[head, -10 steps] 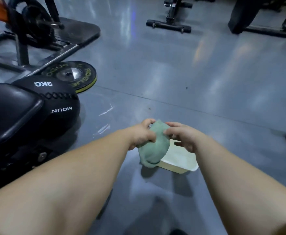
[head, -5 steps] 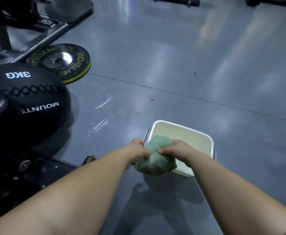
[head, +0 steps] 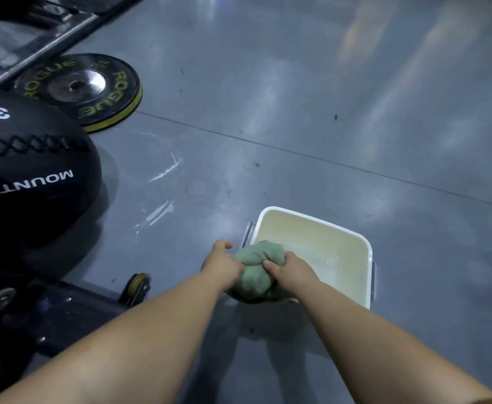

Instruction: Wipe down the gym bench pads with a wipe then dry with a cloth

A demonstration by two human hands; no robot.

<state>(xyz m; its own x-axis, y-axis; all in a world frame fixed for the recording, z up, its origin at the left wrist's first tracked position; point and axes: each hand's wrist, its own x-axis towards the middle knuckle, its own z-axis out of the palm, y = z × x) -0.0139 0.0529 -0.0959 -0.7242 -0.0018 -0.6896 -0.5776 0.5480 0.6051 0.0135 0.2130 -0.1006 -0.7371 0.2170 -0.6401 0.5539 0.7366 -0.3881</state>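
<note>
1. Spillage looked the likeliest slip: the left hand (head: 223, 265) and right hand (head: 290, 272) each held a tight grip on a bunched green towelling cloth (head: 253, 271) over the near-left corner of the white rectangular plastic tub (head: 312, 228). Hard wringing might send drips past its rim onto the grey floor (head: 297, 112).
2. A knock might tip the tub.
3. Left of the tub sat a black medicine ball (head: 35, 176). Farther beyond it lay a black, yellow-edged weight plate (head: 81, 88). Neither blocked the hands.

Glossy grey floor (head: 297, 97) with light reflections, a seam and white scuffs; at left a black medicine ball (head: 29, 176), a weight plate (head: 78, 91) and a metal frame (head: 35, 33)
</note>
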